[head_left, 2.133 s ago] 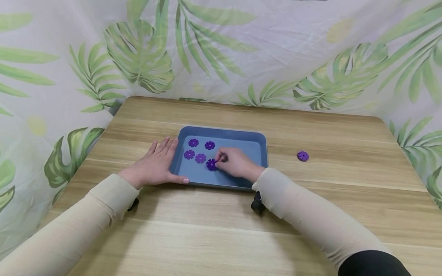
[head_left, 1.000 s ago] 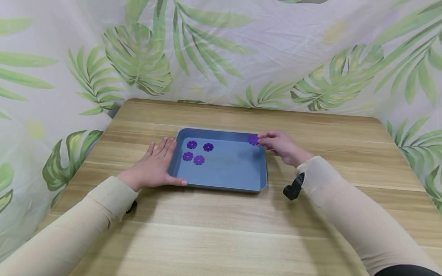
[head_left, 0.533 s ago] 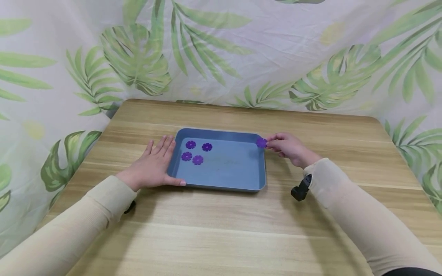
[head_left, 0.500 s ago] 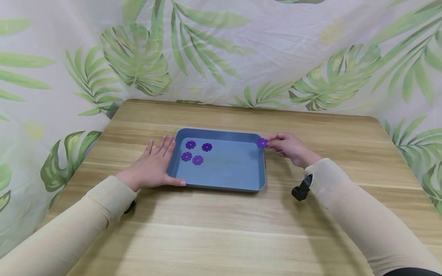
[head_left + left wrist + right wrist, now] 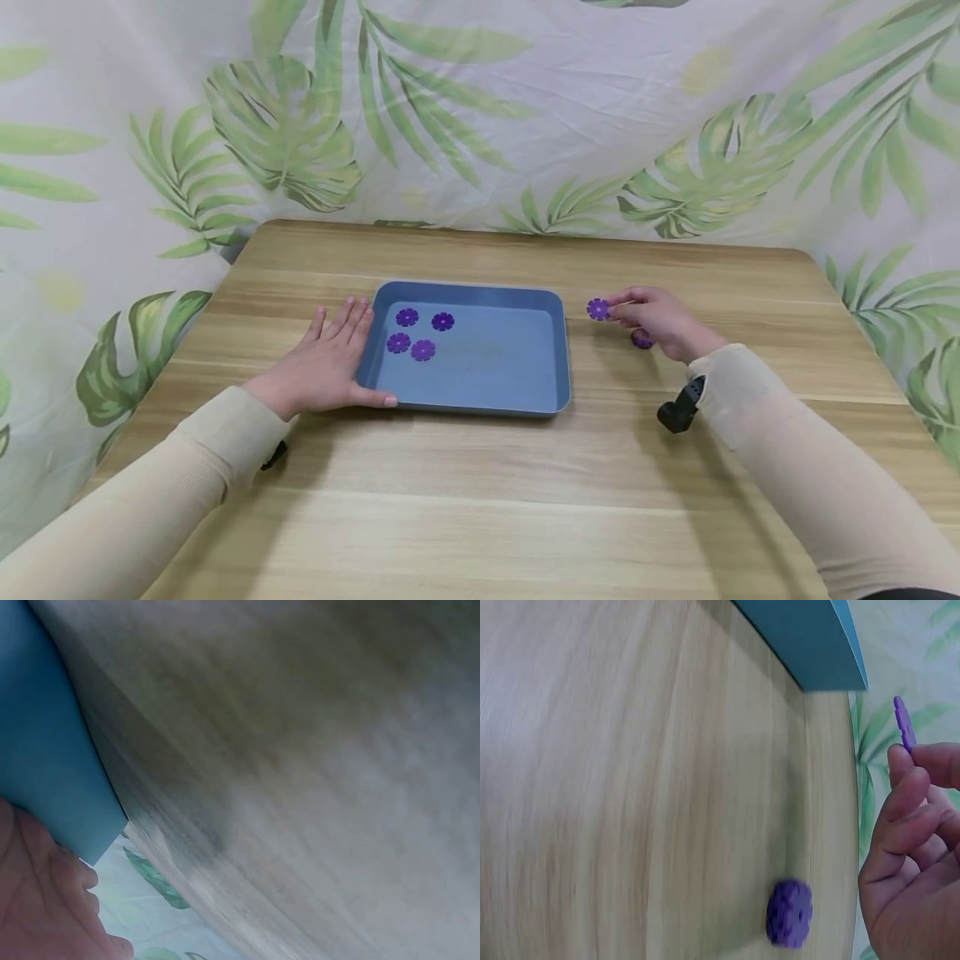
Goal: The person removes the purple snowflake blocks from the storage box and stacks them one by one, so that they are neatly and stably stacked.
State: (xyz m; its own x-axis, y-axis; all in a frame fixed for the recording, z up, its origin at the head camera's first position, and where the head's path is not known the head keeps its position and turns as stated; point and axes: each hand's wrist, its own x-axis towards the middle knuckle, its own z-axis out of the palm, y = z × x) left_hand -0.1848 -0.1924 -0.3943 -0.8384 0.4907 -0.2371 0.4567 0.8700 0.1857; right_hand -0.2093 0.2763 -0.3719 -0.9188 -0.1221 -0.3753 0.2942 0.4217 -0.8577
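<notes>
Leafy cloth (image 5: 450, 158) is backing the table (image 5: 480, 500) as the right hand (image 5: 663, 321) is pinching a disc (image 5: 597, 309) just right of the tray (image 5: 510, 354), whose rim the left hand (image 5: 318, 367), fingers spread, is touching.

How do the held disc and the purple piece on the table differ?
The held disc is pinched in the air by the right hand; the purple piece rests on the table. In the right wrist view, the held disc looks thin, the purple piece thicker, perhaps a stack. Both are purple and notched.
</notes>
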